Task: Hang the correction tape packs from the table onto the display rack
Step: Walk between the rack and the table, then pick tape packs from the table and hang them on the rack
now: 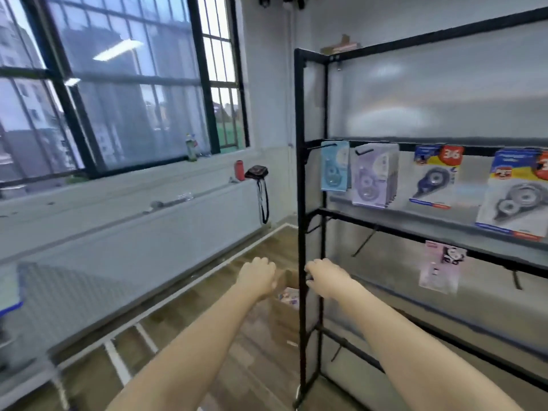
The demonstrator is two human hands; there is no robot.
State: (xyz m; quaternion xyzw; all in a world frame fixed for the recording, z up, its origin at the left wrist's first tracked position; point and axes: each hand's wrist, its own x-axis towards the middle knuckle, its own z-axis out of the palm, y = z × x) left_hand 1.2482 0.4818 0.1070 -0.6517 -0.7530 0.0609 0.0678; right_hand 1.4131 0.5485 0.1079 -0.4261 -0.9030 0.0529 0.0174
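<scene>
While your left hand and right hand reach down with fingers curled out of sight, so their grip cannot be told, beside the display rack's left post, the correction tape packs hang above them on its middle rail.
</scene>
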